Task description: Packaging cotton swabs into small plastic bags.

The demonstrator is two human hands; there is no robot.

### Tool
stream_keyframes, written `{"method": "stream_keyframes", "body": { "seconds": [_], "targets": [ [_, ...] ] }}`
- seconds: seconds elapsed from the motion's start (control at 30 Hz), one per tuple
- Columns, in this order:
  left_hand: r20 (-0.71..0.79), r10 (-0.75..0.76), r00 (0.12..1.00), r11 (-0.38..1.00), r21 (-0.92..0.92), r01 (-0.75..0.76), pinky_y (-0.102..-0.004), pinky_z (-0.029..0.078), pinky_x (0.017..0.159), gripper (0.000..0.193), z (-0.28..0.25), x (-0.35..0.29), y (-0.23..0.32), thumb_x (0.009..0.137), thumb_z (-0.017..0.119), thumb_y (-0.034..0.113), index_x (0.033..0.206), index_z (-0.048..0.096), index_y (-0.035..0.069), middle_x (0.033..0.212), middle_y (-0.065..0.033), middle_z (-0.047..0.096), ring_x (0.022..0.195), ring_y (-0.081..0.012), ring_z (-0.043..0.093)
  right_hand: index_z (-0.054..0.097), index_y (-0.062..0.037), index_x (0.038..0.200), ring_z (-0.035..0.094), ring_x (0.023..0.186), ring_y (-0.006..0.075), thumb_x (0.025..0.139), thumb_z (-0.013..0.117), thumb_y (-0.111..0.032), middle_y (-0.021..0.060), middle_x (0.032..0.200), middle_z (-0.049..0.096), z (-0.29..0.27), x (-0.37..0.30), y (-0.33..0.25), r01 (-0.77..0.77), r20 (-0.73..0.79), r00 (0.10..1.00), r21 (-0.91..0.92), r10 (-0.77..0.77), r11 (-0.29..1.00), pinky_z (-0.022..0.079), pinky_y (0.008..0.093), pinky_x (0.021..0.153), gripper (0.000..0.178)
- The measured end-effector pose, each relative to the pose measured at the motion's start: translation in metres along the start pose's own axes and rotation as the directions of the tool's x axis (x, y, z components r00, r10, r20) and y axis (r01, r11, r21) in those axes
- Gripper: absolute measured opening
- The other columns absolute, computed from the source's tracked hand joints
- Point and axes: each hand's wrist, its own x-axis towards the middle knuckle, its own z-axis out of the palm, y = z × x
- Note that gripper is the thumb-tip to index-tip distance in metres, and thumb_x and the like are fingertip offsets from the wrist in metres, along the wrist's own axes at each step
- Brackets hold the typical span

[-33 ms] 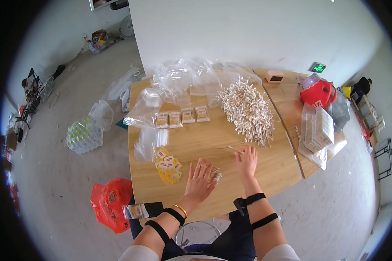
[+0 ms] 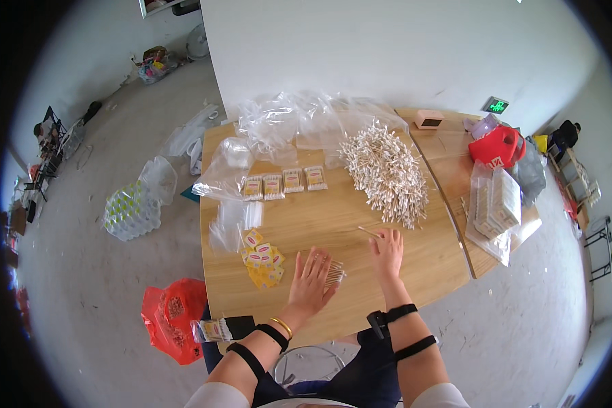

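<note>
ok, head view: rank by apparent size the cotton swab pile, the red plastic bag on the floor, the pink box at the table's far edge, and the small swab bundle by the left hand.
1. cotton swab pile
2. red plastic bag, looks slightly smaller, but it lies lower and near the rim, so unsure
3. pink box
4. swab bundle, partly hidden by the left hand

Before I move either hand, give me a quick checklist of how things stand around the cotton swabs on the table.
1. Left hand flat on the small swab bundle at its fingertips: ok.
2. Right hand open on the table, holding nothing: ok.
3. Single loose swab lying just beyond the right fingertips, apart from the pile: ok.
4. Big swab pile within reach ahead of the right hand: ok.
5. Yellow labels stacked left of the left hand: ok.
6. Number of swabs in the bundle: cannot tell.
</note>
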Motion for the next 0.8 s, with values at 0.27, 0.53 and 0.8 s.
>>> {"method": "stream_keyframes", "body": {
  "seconds": [0.27,0.53,0.8],
  "targets": [
    [0.011,0.055,0.998,0.997,-0.050,-0.054,-0.0584,0.007,0.122,0.074,-0.003,-0.012,0.003,0.098,0.046,0.051,0.151,0.032,0.002,0.145,-0.0172,0.041,0.142,-0.0329,0.032,0.057,-0.0048,0.122,0.051,0.115,0.0371,0.081,0.067,-0.011,0.0161,0.125,0.057,-0.020,-0.076,-0.020,0.083,0.168,0.979,0.182,-0.114,0.980,0.040,0.0462,0.101,0.043],
    [0.027,-0.099,0.995,0.994,0.051,0.098,-0.0568,0.003,0.122,0.087,-0.004,-0.024,-0.021,0.098,0.034,0.061,0.155,0.021,-0.003,0.162,-0.0193,0.021,0.152,-0.0322,0.013,0.030,0.0026,0.150,0.023,0.149,0.0365,0.087,0.063,-0.035,0.0226,0.157,0.030,-0.013,-0.117,-0.050,0.190,0.303,0.934,0.026,-0.189,0.981,0.016,0.0488,0.122,0.081],
    [0.076,-0.096,0.992,0.995,-0.016,0.098,-0.0551,0.000,0.122,0.096,0.010,-0.020,-0.007,0.096,0.025,0.069,0.154,0.018,-0.007,0.164,-0.0199,0.016,0.154,-0.0311,0.008,0.025,0.0091,0.150,0.013,0.152,0.0381,0.090,0.055,-0.045,0.0272,0.160,0.020,0.014,-0.116,-0.064,0.289,0.357,0.909,-0.164,-0.217,0.943,0.012,0.0493,0.123,0.086]
  ]
}}
